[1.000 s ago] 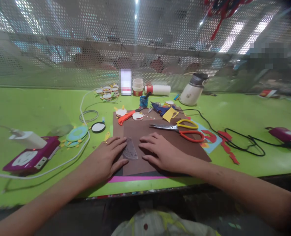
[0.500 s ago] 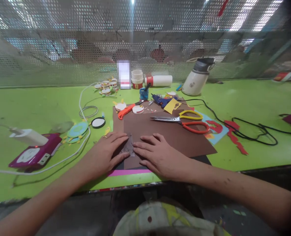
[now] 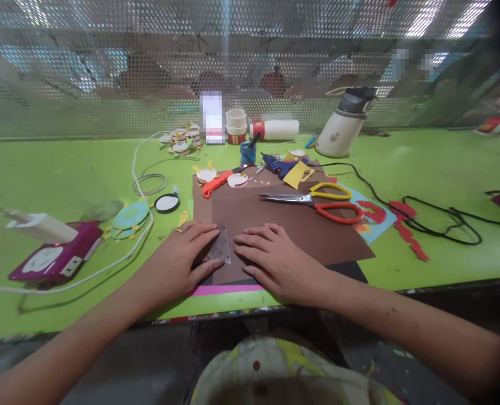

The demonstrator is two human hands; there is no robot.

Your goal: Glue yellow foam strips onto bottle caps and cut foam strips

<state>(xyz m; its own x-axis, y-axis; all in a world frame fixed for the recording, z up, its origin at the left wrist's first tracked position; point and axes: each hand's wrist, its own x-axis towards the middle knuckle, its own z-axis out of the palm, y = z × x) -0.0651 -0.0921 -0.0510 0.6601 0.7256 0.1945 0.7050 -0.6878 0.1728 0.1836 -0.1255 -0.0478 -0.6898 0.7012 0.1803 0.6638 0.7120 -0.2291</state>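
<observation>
My left hand holds a small clear plastic piece down on a brown paper sheet. Its fingertips are near the top edge and the thumb near the bottom edge; the palm hides the piece's left part. My right hand lies flat on the brown sheet just right of the plastic, fingers stretched and holding nothing. Beyond it are scissors with one yellow and one red handle. An orange-handled cutter and a round white paper piece lie at the sheet's far edge.
A purple power block with a white charger stands at left, beside a white cable. A blue glue gun trails a black cord. Cups, a phone and a bottle stand at the back.
My right hand has slid slightly right, so its fingertips now sit apart from the plastic piece. The left hand stays on the plastic. The camera view has tipped down a little.
</observation>
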